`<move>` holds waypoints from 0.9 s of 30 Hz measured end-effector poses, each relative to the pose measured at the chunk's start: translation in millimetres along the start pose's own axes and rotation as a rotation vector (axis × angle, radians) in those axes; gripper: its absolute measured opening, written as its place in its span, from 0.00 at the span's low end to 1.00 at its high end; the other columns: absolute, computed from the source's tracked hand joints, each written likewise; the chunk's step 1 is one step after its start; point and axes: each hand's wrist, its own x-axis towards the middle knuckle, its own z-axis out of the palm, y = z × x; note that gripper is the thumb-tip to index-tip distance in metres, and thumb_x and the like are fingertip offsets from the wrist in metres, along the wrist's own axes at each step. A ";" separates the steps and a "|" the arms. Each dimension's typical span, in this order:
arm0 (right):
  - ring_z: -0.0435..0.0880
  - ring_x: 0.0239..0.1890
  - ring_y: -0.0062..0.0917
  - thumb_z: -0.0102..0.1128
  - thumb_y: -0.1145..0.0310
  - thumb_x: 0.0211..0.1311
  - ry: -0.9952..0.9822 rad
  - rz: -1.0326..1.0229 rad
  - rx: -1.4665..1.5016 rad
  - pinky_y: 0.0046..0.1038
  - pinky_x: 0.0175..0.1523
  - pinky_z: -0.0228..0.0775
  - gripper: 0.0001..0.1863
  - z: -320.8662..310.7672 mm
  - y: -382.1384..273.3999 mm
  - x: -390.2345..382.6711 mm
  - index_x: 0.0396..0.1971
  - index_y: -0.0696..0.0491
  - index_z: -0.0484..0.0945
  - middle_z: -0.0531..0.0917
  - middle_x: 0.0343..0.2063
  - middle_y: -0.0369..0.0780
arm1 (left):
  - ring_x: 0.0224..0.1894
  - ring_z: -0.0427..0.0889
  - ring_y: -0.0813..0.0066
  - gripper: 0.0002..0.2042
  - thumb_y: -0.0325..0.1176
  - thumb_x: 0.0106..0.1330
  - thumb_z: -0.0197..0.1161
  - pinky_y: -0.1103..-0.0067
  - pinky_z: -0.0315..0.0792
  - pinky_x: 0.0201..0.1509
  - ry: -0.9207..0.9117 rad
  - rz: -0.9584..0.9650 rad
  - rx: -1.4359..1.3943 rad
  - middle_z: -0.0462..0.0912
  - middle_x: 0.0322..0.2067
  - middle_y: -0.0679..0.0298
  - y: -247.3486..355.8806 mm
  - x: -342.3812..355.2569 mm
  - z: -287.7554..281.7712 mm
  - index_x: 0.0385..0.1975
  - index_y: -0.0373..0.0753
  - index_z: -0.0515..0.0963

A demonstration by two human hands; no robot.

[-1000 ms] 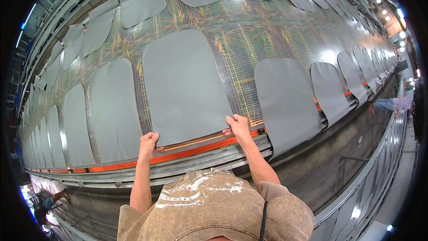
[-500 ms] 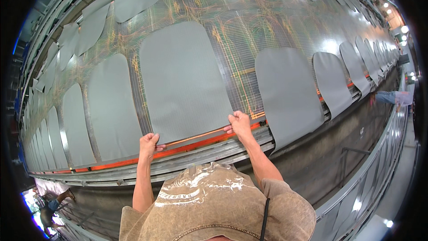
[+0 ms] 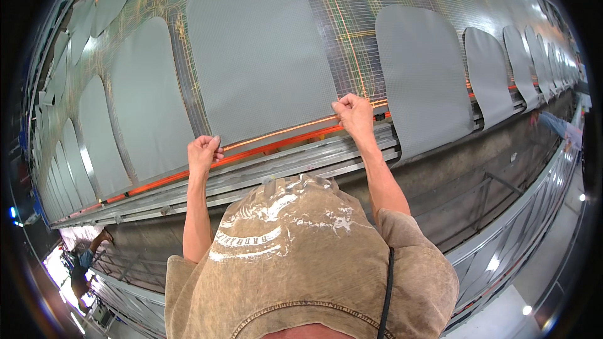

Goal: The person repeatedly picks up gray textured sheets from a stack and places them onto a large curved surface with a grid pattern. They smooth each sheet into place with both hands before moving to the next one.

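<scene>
A large grey textured sheet piece [image 3: 260,56] with rounded far corners lies flat on the lined table surface, its straight edge toward me. At that edge's left corner, the fingers of my left hand [image 3: 203,153] are pinched together. My right hand [image 3: 356,117] pinches at the right corner in the same way. Both hands look closed on the sheet's near edge, though the fingers cover the exact grip. An orange-red strip [image 3: 276,142] runs along the table just below the sheet's edge.
More grey pieces flank it: one [image 3: 147,100] at left, another [image 3: 424,81] at right overhanging the metal rail [image 3: 301,157]. Orange and green lines cover the table [image 3: 352,56]. A railing [image 3: 502,238] stands behind me at right. Other people [image 3: 81,270] are at far left and right.
My view has tilted, so the table and hands sit higher in the picture. Both hands remain at the near corners of the same grey sheet piece.
</scene>
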 end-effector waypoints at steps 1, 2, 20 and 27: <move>0.79 0.23 0.23 0.69 0.68 0.54 -0.009 0.003 -0.009 0.29 0.32 0.70 0.09 -1.6 -0.7 -0.9 0.23 0.58 0.82 0.82 0.18 0.38 | 0.18 0.79 0.80 0.10 0.33 0.66 0.65 0.85 0.71 0.20 0.009 0.012 0.022 0.82 0.20 0.62 -0.7 -1.1 0.0 0.29 0.33 0.77; 0.80 0.23 0.23 0.69 0.68 0.54 -0.017 0.002 -0.019 0.29 0.32 0.70 0.09 -3.5 -3.0 -1.3 0.23 0.58 0.82 0.82 0.18 0.38 | 0.18 0.79 0.81 0.10 0.33 0.65 0.65 0.85 0.71 0.20 0.018 0.026 0.042 0.81 0.19 0.62 -1.3 -1.2 0.2 0.29 0.33 0.77; 0.78 0.18 0.17 0.69 0.71 0.52 -0.114 0.115 0.030 0.21 0.22 0.72 0.08 -12.5 -21.5 -4.2 0.21 0.59 0.81 0.81 0.16 0.37 | 0.16 0.76 0.83 0.11 0.34 0.63 0.67 0.86 0.71 0.19 -0.010 0.018 0.053 0.79 0.18 0.64 0.8 -2.8 -1.0 0.26 0.34 0.76; 0.78 0.17 0.16 0.68 0.72 0.52 -0.111 0.140 0.051 0.20 0.21 0.71 0.07 -13.8 -22.1 -3.7 0.21 0.59 0.81 0.80 0.16 0.37 | 0.17 0.77 0.83 0.11 0.34 0.63 0.67 0.85 0.71 0.19 -0.014 0.057 0.057 0.79 0.17 0.64 -4.3 -0.6 -1.4 0.25 0.34 0.76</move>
